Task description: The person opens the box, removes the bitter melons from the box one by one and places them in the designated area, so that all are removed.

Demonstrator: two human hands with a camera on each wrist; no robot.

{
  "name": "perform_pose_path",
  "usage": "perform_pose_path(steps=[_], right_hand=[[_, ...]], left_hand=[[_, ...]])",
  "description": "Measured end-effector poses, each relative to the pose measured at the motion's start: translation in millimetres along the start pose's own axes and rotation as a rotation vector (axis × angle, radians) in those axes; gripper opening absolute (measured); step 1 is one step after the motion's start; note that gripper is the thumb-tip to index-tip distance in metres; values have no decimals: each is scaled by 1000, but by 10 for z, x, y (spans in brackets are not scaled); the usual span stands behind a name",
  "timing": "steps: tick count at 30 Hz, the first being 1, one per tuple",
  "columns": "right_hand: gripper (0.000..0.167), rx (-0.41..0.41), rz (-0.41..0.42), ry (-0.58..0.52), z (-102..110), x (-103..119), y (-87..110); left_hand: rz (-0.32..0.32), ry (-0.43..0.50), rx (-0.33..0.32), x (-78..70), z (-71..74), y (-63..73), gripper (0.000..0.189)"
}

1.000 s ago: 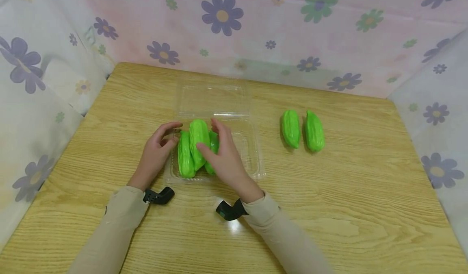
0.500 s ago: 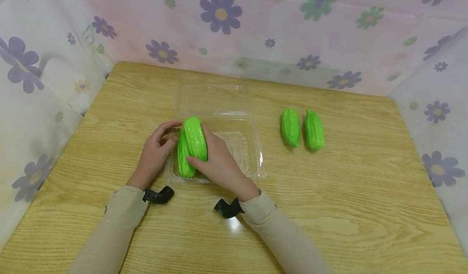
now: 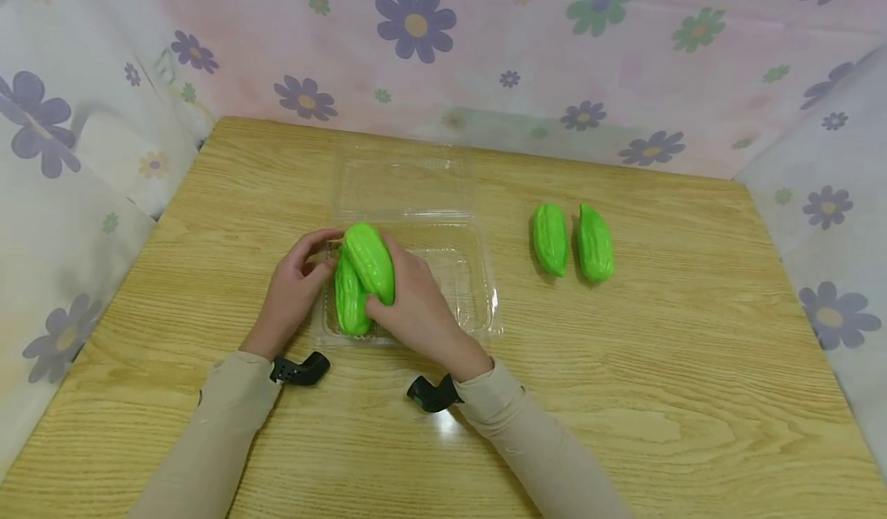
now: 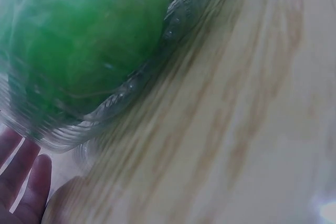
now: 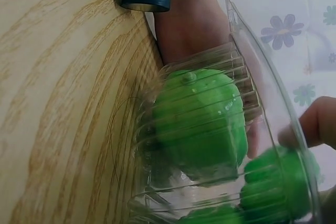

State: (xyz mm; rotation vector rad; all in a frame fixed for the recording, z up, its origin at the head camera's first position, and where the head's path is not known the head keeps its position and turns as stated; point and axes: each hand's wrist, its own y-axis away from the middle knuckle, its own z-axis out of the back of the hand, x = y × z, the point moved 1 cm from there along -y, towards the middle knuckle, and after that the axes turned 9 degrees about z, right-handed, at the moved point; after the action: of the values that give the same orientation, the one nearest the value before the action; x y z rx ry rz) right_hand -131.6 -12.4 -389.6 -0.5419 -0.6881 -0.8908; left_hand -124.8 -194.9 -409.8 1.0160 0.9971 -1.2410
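Observation:
My right hand (image 3: 416, 296) grips a glossy green ridged bitter melon (image 3: 373, 261), thumb on its near side. It leans over another bitter melon (image 3: 352, 303) at the left of the clear plastic clamshell box (image 3: 485, 296). Seen through the box wall in the right wrist view are one large bitter melon (image 5: 199, 124), the one by my right thumb (image 5: 278, 187) and part of a third (image 5: 210, 216). My left hand (image 3: 294, 284) rests at the box's left side, fingers loosely bent; its fingertips (image 4: 39, 174) are near the wall in the left wrist view.
Two more bitter melons (image 3: 550, 240) (image 3: 596, 243) lie side by side on the wooden table (image 3: 658, 349), right of the box. The box's lid (image 3: 405, 184) is folded back behind it. Flowered curtains (image 3: 478, 65) stand along the table's back and sides.
My right hand has closed on a bitter melon and moved it left, tilting it over the left one. The box's right half is now uncovered. My left hand has stayed in place.

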Motion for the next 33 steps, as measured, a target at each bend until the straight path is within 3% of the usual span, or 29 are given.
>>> perform_pose_path(steps=[5, 17, 27, 33], right_hand=[[89, -26, -23, -14, 10, 8, 9], [76, -107, -54, -160, 63, 10, 27], [68, -152, -77, -251, 93, 14, 52], [68, -158, -58, -300, 114, 6, 59]], left_hand=[[-11, -3, -5, -71, -7, 25, 36], [-5, 6, -4, -49, -7, 12, 36], [9, -6, -1, 175, 12, -77, 35], [0, 12, 2, 9, -3, -12, 35]])
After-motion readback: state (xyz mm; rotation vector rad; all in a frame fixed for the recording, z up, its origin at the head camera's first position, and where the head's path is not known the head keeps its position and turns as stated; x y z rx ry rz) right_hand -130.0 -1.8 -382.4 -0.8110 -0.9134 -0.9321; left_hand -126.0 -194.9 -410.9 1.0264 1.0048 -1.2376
